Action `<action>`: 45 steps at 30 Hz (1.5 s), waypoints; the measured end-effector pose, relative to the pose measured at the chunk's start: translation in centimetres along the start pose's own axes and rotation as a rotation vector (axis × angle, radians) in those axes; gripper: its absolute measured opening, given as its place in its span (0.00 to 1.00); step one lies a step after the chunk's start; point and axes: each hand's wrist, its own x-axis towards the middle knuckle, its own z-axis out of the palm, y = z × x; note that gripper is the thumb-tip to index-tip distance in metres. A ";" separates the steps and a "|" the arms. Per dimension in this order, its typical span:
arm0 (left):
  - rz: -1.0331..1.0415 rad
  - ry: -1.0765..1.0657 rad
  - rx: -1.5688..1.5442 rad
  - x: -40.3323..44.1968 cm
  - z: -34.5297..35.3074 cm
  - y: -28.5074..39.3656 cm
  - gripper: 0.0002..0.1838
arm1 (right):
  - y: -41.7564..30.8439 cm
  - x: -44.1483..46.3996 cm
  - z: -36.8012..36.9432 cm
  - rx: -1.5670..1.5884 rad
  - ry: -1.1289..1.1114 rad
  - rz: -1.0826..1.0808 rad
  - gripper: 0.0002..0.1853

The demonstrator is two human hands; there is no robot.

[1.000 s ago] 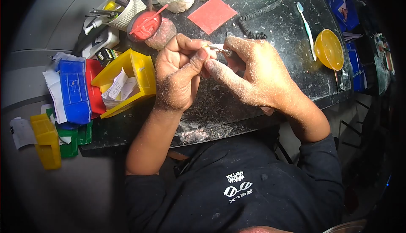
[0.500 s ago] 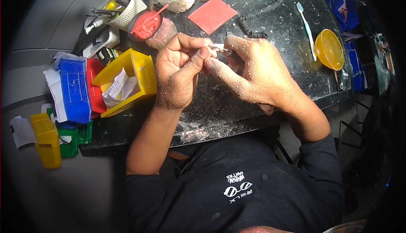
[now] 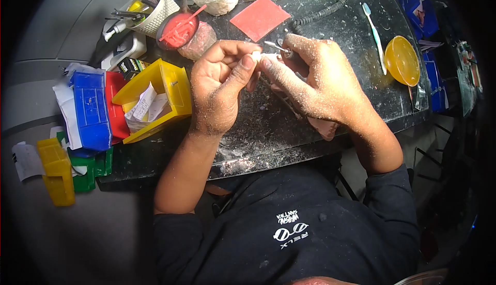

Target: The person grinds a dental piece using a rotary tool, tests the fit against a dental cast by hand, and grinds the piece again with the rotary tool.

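Between the thumb and fingertips of my left hand [image 3: 219, 86] is a small whitish piece [image 3: 257, 55], too small to identify. My right hand [image 3: 325, 81], dusted with pale powder, is closed around a rotary handpiece [image 3: 289, 54]. Its slim metal bur [image 3: 275, 45] points left, above and to the right of the white piece and apart from it. My right thumb tip is close beside the piece. Most of the handpiece body is hidden inside my right hand.
A dusty black bench [image 3: 248, 130] lies under my hands. Left are a yellow bin [image 3: 178, 91] with papers, and blue and red bins. Behind are a pan of red strips [image 3: 178, 31], a red sheet [image 3: 260, 18] and a coiled cord [image 3: 320, 15]. A toothbrush [image 3: 375, 37] and yellow bowl [image 3: 402, 60] stand right.
The handpiece tip has lifted up and away from the whitish piece, with my right hand shifting slightly right. My left hand stays nearly in place, and the piece shows more plainly.
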 end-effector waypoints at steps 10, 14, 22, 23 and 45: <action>0.119 0.019 0.117 -0.2 0.6 0.1 0.09 | 0.0 0.1 0.0 0.066 -0.040 0.026 0.22; 0.122 -0.005 0.131 -0.1 0.5 0.4 0.10 | -0.3 0.1 -0.1 0.022 -0.077 0.033 0.22; 0.133 0.030 0.174 -0.3 0.9 0.5 0.08 | -0.1 0.1 0.1 -0.020 -0.051 0.002 0.22; 0.132 0.044 0.151 -0.3 1.0 0.5 0.08 | -0.3 0.1 0.1 -0.013 -0.056 0.015 0.22; 0.099 0.137 -0.086 -0.4 1.4 -0.9 0.05 | -0.7 -0.5 1.9 -0.018 0.035 0.035 0.23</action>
